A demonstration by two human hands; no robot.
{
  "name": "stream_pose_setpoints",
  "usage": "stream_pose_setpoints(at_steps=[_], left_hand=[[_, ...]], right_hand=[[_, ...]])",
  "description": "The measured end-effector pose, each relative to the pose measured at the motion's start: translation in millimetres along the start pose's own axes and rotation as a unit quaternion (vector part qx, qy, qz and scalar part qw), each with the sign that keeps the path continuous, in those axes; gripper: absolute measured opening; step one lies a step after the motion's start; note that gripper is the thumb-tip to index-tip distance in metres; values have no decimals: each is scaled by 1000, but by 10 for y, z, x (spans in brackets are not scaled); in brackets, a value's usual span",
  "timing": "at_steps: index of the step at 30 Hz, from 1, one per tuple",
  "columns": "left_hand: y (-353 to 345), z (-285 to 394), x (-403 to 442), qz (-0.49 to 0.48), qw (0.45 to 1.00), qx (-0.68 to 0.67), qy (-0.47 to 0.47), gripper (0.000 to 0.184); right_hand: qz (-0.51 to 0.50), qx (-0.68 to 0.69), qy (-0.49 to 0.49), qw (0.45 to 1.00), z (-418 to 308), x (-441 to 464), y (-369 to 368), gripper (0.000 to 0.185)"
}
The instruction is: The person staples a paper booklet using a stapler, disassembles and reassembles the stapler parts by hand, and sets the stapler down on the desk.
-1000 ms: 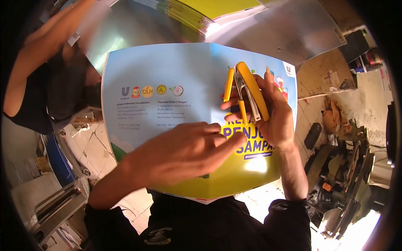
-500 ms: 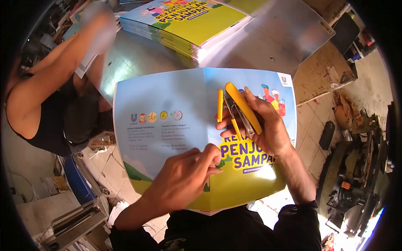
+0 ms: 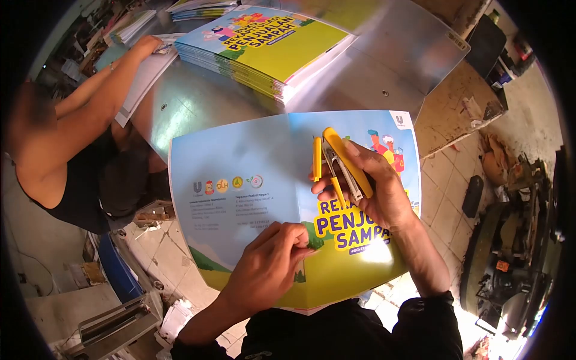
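Note:
An open booklet (image 3: 240, 150) lies face down in front of me, its blue and green cover spread out with the fold down the middle. My right hand (image 3: 384, 186) is closed around a yellow stapler (image 3: 348, 162), whose jaws are spread apart over the front cover. Beside the fold, low on the cover, is my left hand (image 3: 270, 261) with its fingers curled and pinched together. Whatever is between those fingertips, if anything, is too small or hidden to make out.
Beyond the booklet, a stack of matching booklets (image 3: 264, 48) sits on a shiny metal table (image 3: 198, 90). At the left, another person's arm (image 3: 114, 90) reaches over papers (image 3: 144, 84). More stacked booklets (image 3: 201, 9) are at the back. Dark equipment (image 3: 510, 240) stands on the right.
My left hand has shifted slightly down and left, its fingers curling tighter. The stapler stays in my right hand, jaws apart. The other person's hand has moved to the papers. The view has tilted a little.

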State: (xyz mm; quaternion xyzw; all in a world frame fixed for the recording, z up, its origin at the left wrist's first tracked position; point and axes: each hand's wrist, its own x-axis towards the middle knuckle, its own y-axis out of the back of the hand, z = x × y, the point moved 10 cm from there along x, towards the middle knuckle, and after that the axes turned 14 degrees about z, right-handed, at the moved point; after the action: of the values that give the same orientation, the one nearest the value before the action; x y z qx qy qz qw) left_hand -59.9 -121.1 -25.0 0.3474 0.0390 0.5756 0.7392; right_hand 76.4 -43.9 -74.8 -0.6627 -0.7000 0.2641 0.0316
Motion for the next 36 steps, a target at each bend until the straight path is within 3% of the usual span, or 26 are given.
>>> stream_pose_setpoints(at_steps=[2,5,7,8,10,12,14,15,17,19,22,23,30,36], left_hand=[[-49,17,34,-42,999,15,16,27],[-122,110,137,-111,992,54,-34,27],[-149,126,61,-223,970,56,-74,26],[-56,119,74,-224,970,60,-78,26],[65,61,-15,-290,957,11,-31,24],[232,-56,-73,-298,953,55,-1,18],[446,-163,36,-231,970,76,29,15],[522,-199,161,-136,990,25,23,14],[592,-501,354,95,972,-98,191,23],[364,-502,575,102,939,-168,282,37],[55,-539,769,73,938,-267,207,52],[-64,-553,813,13,936,-271,226,62],[-64,-616,821,10,905,-390,168,66],[-85,-634,835,4,919,-354,173,64]], right_hand=[[1,30,11,999,-1,-9,8,49],[6,14,-4,1000,-39,-35,-9,48],[7,17,0,1000,-36,-57,-23,48],[8,20,1,1000,-38,-53,-21,48],[6,38,-7,999,-26,-45,-6,48],[-9,20,-7,1000,-16,-33,-2,48],[-11,20,-2,1000,-21,-44,-19,48],[-12,12,9,1000,-43,-55,-32,49],[-25,18,29,999,-65,-57,-45,47],[-22,11,25,999,-81,-95,-77,45],[-27,-1,32,999,-84,-127,-79,42],[-25,-6,37,999,-86,-140,-75,44],[-24,15,18,999,-26,-118,-79,55],[-35,23,8,999,11,-88,-38,56]])
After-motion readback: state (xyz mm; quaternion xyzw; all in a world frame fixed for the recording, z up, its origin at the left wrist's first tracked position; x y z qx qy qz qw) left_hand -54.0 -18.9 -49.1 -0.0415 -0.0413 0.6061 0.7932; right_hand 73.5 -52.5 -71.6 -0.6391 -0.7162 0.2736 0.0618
